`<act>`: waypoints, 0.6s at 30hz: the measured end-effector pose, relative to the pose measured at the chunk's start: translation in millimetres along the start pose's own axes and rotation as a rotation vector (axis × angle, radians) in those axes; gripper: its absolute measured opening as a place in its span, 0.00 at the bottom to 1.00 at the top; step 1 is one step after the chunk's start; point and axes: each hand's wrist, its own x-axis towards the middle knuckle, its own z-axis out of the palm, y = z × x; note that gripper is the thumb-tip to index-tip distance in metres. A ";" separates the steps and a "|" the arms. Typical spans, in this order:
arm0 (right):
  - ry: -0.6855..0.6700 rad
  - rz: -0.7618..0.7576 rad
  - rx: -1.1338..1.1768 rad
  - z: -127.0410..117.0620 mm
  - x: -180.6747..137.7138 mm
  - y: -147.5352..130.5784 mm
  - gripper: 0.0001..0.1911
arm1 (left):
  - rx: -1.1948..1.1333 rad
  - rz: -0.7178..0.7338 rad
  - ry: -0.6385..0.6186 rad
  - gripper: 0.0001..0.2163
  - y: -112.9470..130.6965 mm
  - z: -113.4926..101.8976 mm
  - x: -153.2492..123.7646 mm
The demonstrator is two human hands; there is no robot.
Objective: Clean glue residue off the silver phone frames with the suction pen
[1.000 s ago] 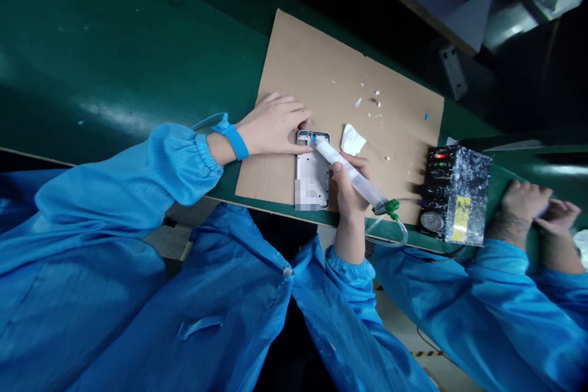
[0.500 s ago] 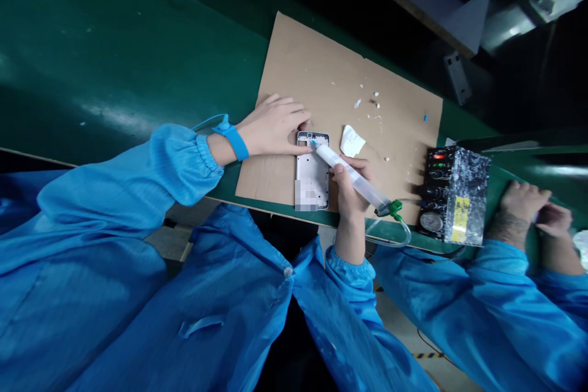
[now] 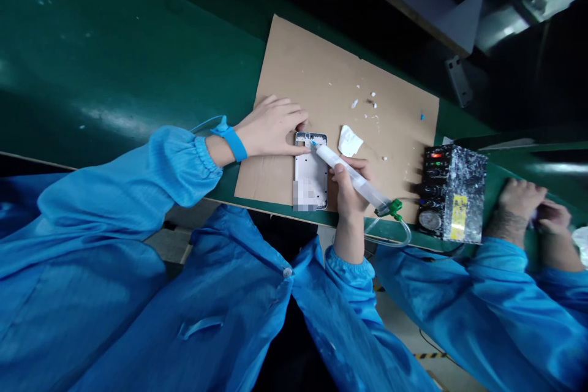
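Observation:
A white and grey phone frame (image 3: 310,174) lies flat on a cardboard sheet (image 3: 316,86) at the table's front edge; its lower left part is blurred out. Round its upper left corner my left hand (image 3: 275,127) is curled, the thumb on the frame's side and the fingers by the top edge, holding it against the cardboard. In my right hand (image 3: 350,187) is a translucent dispensing syringe (image 3: 340,165), tilted down to the left. Its blue needle tip is at the upper part of the frame; whether it touches, I cannot tell. A green cap with a clear hose closes the syringe's back end.
Right of the cardboard stands a paint-spattered dispenser box (image 3: 452,196) with a gauge and red display. A crumpled white wipe (image 3: 350,141) and several white crumbs lie on the cardboard. Farther right, a co-worker's hands (image 3: 523,199) rest on the green table (image 3: 184,55).
The whole view has shifted slightly. Both hands, the phone frame and the syringe keep nearly the same places relative to each other.

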 end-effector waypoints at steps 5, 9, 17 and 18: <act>0.014 -0.017 -0.022 -0.2 0.4 1.9 0.27 | -0.001 0.002 -0.001 0.19 0.4 -0.4 -0.2; 0.025 -0.005 -0.003 -0.2 -0.4 0.3 0.26 | -0.003 -0.008 -0.011 0.19 1.5 -1.0 -0.2; 0.060 -0.018 0.033 0.8 0.2 0.7 0.25 | 0.005 -0.003 0.002 0.19 -0.9 1.1 0.4; 0.078 -0.022 0.041 1.0 0.2 1.5 0.25 | 0.003 -0.004 0.001 0.19 -1.4 1.5 0.4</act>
